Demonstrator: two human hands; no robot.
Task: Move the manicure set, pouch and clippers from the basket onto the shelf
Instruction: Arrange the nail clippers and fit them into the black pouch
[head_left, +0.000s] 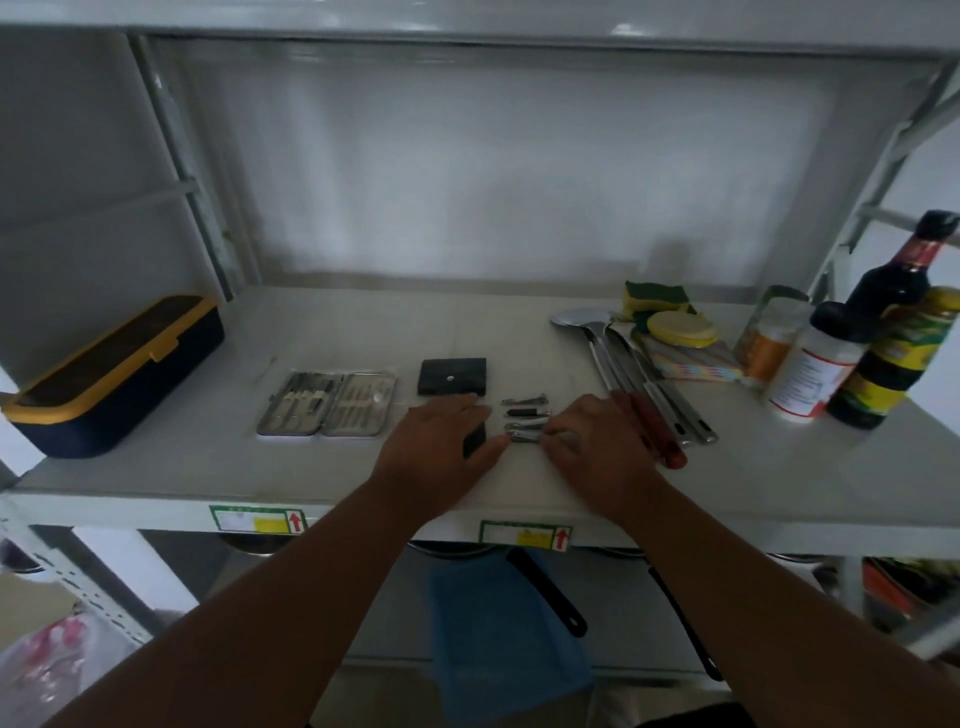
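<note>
One open manicure set (328, 404), a silver hinged case with small metal tools in both halves, lies flat on the white metal shelf (208, 467). One black square pouch (452, 376) with a central snap lies just right of it. Four small metal nail clippers (524, 418) lie in a stacked row in front and to the right of the pouch. A second small black object (475, 439) lies partly hidden under the left hand (441, 441); what it is cannot be told.

The left hand rests palm down, fingers extended and relaxed, covering that object. The right hand (592, 441) has its fingertips curled onto the nearest clipper's right end.

To the right: several steel utensils (639, 384), count unclear, two with red handles; one yellow-green sponge (655, 297); one yellow round lid (681, 328); four bottles and jars (852, 353). Far left: one navy box with yellow rim (111, 376).
</note>
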